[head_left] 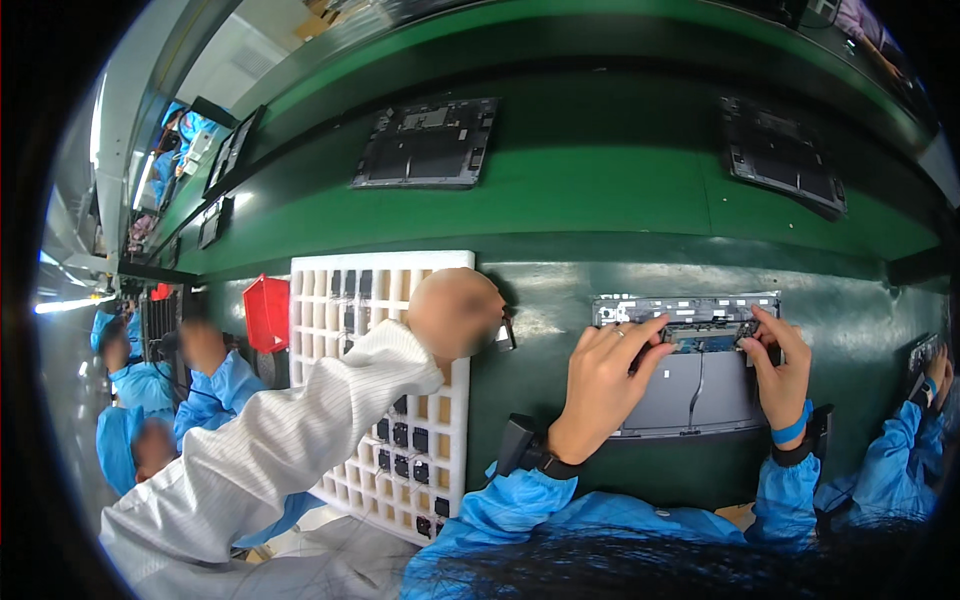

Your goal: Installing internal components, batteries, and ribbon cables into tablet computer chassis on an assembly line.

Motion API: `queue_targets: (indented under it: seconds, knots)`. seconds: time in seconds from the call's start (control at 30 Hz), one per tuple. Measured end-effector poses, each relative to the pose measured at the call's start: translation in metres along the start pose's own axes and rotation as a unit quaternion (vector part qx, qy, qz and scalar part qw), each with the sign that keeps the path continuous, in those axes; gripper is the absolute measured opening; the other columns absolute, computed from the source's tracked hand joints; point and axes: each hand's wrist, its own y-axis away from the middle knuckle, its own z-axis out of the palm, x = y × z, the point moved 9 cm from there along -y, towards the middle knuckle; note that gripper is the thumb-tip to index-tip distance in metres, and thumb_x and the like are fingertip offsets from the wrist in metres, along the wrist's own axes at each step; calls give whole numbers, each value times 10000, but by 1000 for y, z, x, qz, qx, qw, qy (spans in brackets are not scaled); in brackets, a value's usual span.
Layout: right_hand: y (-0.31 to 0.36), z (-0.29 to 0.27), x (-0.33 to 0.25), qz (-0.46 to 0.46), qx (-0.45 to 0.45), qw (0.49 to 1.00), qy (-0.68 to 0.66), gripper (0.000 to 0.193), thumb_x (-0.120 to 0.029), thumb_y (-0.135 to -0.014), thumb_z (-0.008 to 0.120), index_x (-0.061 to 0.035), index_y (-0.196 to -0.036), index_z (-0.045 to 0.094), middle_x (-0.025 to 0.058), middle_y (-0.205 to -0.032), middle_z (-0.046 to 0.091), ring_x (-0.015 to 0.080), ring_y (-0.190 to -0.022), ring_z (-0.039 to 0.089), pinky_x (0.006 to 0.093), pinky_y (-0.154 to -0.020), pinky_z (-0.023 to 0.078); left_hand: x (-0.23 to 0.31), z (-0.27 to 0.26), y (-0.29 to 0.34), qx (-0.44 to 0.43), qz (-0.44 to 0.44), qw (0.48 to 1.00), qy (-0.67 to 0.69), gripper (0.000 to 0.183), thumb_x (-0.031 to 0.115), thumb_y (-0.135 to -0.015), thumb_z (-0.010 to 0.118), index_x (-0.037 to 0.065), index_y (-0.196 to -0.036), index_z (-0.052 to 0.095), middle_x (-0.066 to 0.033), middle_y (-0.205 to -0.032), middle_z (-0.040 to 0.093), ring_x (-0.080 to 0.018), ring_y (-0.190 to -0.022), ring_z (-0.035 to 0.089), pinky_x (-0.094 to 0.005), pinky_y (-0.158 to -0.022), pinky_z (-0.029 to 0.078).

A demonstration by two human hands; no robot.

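Observation:
A grey laptop base (655, 400) lies on the bench in front of me, with its inside facing up and a dark cable running down its middle. Across its upper part is a narrow circuit board (705, 338). My left hand (600, 375) pinches the board's left end between thumb and fingers. At the opposite end, my right hand (785, 365) grips it the same way. Whether the board rests on the base or is held slightly above it, I cannot tell.
Left of me, a white foam tray (460, 420) holds several small black parts. A co-worker's striped sleeve (300, 410) reaches over it, the hand (452, 310) blurred. A red bin (266, 312) stands beyond. Laptop bases (425, 145) lie on the green surface (600, 160).

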Motion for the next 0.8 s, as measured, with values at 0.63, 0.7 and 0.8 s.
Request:
queue_targets:
  seconds: [0.63,0.7,0.8]
  knots:
    - [-3,4,7,27,1,1000,-7,379,23,-862,837,-47,-1231,789,48,-907,671,145,-766,559,298,-700,450,1,-1,-1,-8,5,1000,-2,382,64,-911,839,71,-1286,768,-13,-958,786,-204,-805,693,-340,-729,457]
    - [-7,2,-4,15,10,1000,-19,362,42,-865,827,-25,-1219,781,60,-959,656,128,-743,565,280,-662,453,1,-1,-1,-14,4,1000,-5,383,65,-916,834,72,-1292,764,-13,-971,787,-203,-816,695,-341,-734,458]
    - [-7,2,-6,9,3,1000,-18,365,56,-868,819,-10,-1224,774,69,-992,642,119,-727,572,266,-634,451,1,0,-1,-18,0,1000,-6,381,68,-918,830,76,-1294,764,-14,-978,789,-208,-836,701,-344,-740,461]
